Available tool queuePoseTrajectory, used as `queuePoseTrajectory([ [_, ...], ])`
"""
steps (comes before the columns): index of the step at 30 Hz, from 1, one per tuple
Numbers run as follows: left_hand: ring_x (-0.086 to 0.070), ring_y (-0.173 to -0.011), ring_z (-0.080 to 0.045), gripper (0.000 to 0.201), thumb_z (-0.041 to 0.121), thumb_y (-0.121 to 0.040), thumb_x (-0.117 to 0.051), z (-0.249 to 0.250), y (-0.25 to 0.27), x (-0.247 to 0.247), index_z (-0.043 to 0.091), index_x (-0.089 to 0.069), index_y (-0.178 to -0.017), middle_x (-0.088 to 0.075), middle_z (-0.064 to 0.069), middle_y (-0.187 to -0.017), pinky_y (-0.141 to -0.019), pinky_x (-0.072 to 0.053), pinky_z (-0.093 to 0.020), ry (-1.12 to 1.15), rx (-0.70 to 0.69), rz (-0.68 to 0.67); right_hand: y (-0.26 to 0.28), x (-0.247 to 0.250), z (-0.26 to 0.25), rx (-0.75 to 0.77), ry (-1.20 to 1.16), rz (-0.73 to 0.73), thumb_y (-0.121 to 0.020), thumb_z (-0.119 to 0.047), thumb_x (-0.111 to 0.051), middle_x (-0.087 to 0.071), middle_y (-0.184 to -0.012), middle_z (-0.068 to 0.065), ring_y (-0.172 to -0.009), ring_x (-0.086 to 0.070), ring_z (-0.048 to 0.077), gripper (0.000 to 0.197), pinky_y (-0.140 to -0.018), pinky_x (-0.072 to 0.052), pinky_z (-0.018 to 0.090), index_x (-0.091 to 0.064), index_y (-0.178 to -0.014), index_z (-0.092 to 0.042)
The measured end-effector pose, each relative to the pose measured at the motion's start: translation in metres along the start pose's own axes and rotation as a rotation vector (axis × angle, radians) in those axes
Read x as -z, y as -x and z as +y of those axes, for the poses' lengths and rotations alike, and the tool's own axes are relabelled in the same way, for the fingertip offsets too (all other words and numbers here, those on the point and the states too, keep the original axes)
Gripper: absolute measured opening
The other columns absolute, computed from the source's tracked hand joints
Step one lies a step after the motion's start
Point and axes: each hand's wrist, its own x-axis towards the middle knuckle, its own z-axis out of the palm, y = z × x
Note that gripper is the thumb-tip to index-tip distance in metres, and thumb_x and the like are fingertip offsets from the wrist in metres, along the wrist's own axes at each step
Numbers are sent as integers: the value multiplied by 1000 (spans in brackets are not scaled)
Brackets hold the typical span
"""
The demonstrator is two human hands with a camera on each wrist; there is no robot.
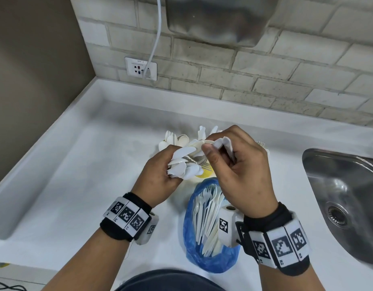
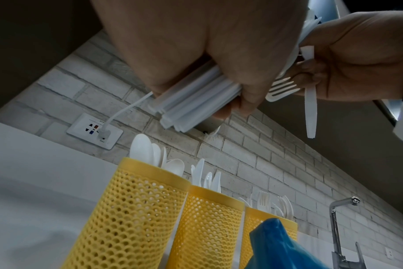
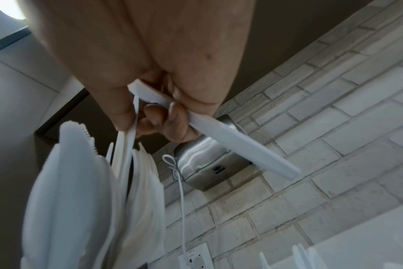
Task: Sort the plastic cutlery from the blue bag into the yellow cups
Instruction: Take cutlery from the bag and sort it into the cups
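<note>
My left hand (image 1: 173, 168) grips a bundle of white plastic knives (image 1: 184, 162) by their handles (image 2: 196, 103), held above the yellow cups. My right hand (image 1: 211, 147) is close beside it. It pinches a fork (image 2: 281, 89) and a knife (image 2: 310, 112), with a white handle (image 3: 232, 140) sticking out of the fist. Three yellow mesh cups stand in a row: spoons in the left cup (image 2: 127, 209), knives in the middle cup (image 2: 207, 227), forks in the right cup (image 2: 262, 222). The blue bag (image 1: 210, 263) lies open near me with several pieces of cutlery inside.
A steel sink (image 1: 338, 185) is set into the white counter (image 1: 87, 185) at the right, with a tap (image 2: 336, 218) behind it. On the brick wall hang a metal dryer (image 1: 219, 19) and a socket (image 1: 140, 68) with a white cable plugged in.
</note>
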Motion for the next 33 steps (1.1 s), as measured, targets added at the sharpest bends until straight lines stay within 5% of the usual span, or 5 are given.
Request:
queuePoseTrajectory([
  [4,-67,-84,-13,70,5,-86,-72,1,-1,1,66,-51,-112,-66,29,-85,-84,-58,-40,0,4,0,-2,-1,-4,-19,-141,89,-97,-6,-67,-52,-77,-13,-64,-52,18,48,-65,-41,25,-49,-76,-45],
  [10,-64,-81,-7,67,9,-85,-71,1,-1,1,66,-49,-112,-63,31,-83,-77,-53,-29,-2,4,-14,3,-1,2,-135,-178,25,-98,-17,-67,-63,-83,0,-64,-56,28,5,-62,-47,40,-70,-94,-15],
  [22,-70,-91,-10,70,5,-88,-72,3,0,2,67,-50,-112,-63,34,-82,-81,-51,-20,-5,-6,-28,0,4,8,-186,-186,117,-100,-22,-64,-53,-75,17,-69,-53,35,34,-64,-45,49,-58,-80,3],
  [28,-61,-79,3,48,4,-85,-75,-1,2,-2,32,-61,-121,-65,27,-86,-75,-47,-18,-8,27,-51,5,-1,6,-257,-166,17,-94,-23,-72,-71,-86,12,-80,-69,20,18,-74,-54,37,-75,-91,-5],
  [33,-67,-82,-8,60,-3,-87,-74,6,2,-1,47,-55,-112,-59,36,-76,-84,-55,-29,-18,8,-31,3,2,4,-334,-304,172,-95,-31,-66,-69,-73,-12,-67,-64,7,23,-63,-48,23,-75,-96,-9],
])
